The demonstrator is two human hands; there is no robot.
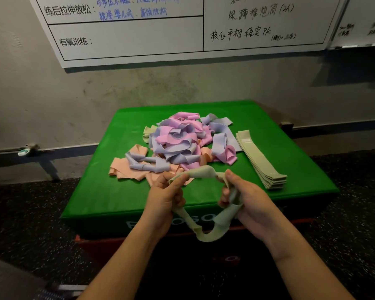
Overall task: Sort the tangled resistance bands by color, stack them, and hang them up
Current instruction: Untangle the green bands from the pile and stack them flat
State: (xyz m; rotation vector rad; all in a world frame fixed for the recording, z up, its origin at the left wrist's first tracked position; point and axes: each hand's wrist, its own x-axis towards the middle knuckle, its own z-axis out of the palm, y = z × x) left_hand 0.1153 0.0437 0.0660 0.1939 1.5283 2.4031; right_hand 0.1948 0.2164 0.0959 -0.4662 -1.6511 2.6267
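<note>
- Two hands work one pale green band (pixel 204 173) at the lower centre of the frame: the left hand (pixel 167 197) pinches its upper left end between thumb and curled fingers, and the right hand (pixel 245 197) has its fingers curled round the right side.
- The band arches between the two grips, then hangs below them in a twisted loop, in front of the near edge of the green tabletop (pixel 100 191).
- Just beyond the hands, at mid-frame, lies the tangled pile (pixel 182 141) of pink, lilac, peach and pale green bands, the peach ones mostly at its lower left.
- To the right of the pile, apart from it, a flat stack of green bands (pixel 260 159) lies lengthwise on the same surface.
- The tabletop is a padded green block with pale lettering on its front face, standing on a dark speckled floor (pixel 30 213).
- Behind it rises a grey wall (pixel 52 105); across the top of the frame hangs a whiteboard (pixel 139 40) with handwritten lines.
</note>
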